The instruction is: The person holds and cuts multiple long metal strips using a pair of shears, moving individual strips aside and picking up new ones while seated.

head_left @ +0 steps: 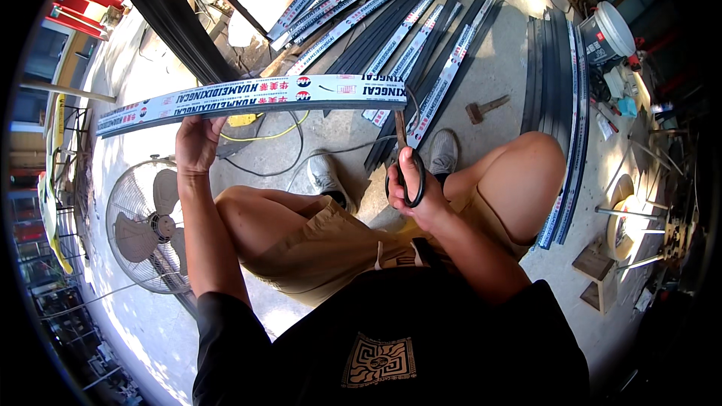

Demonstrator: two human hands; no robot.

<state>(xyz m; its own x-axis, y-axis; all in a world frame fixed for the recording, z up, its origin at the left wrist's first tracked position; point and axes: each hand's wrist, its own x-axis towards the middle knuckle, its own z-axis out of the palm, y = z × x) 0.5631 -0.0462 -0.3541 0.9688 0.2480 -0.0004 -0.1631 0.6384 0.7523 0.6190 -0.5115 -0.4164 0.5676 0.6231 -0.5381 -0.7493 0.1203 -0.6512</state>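
Note:
A long flat strip [248,98], dark along its edge and covered with printed white film, runs crosswise in front of me. My left hand [198,141] is closed on its lower edge, left of the middle, with the fingertips partly hidden behind it. In my right hand [427,197] is a pair of scissors [413,184] with black loop handles, pointing upward. Their brownish blades meet the strip's right end; whether they are apart cannot be made out.
Beyond my shoes lie several dark and film-covered strips [406,37], with a hammer [485,109] beside them. More strips [555,90] lie at right near a white bucket [608,34]. A standing fan [160,224] is close to my left arm. Cables [293,131] cross the floor.

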